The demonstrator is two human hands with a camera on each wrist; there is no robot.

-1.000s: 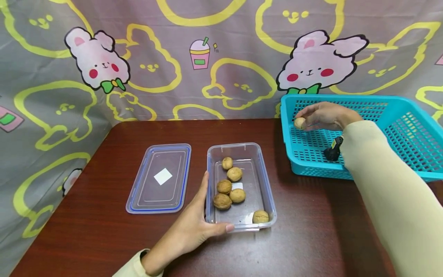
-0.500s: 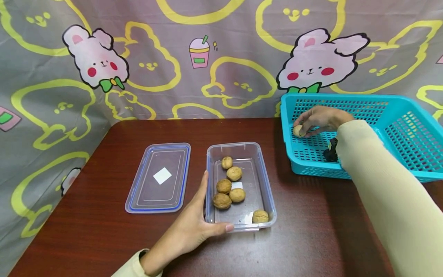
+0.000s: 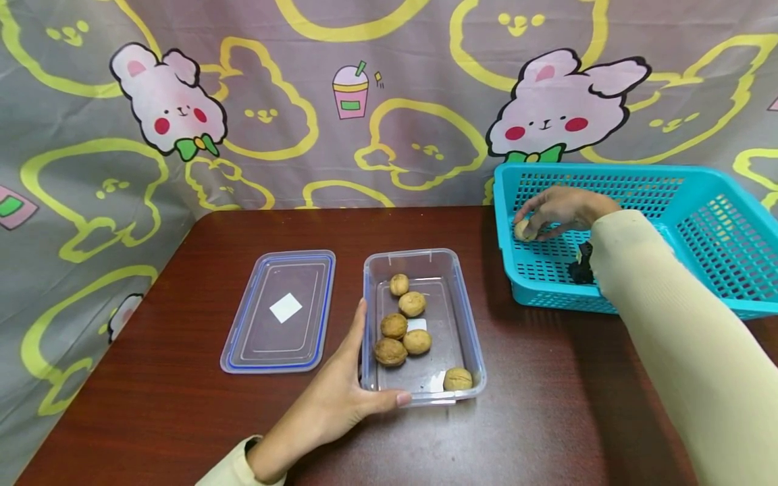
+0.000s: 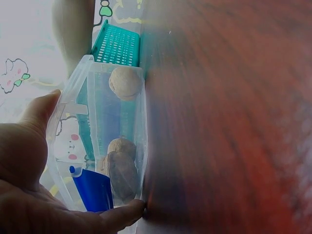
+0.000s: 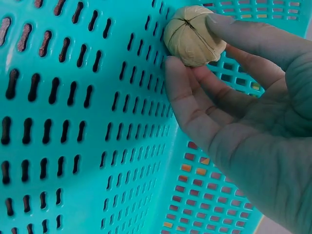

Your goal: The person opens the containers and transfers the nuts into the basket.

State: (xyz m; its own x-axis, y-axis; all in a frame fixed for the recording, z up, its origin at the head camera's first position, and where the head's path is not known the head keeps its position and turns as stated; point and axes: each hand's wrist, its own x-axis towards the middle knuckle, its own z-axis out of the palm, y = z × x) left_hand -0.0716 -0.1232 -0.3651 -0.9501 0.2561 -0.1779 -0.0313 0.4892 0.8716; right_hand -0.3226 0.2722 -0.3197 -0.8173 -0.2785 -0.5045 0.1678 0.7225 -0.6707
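Observation:
My right hand is inside the turquoise basket, pinching a pale walnut between thumb and fingers. The walnut is low near the basket's left end; whether it touches the bottom I cannot tell. My left hand holds the near-left corner of a clear plastic container, thumb on the near rim and fingers along the left side. Several walnuts lie inside, mostly on the left, with a single walnut at the near right corner. The left wrist view shows the container from its near end.
A clear lid with a blue seal and a white label lies flat left of the container. A black device is at my right wrist. Patterned cloth hangs behind the brown table.
My right hand has lowered the walnut a little toward the basket's bottom, then stayed nearly still over the last half second. My left hand and the container have not moved.

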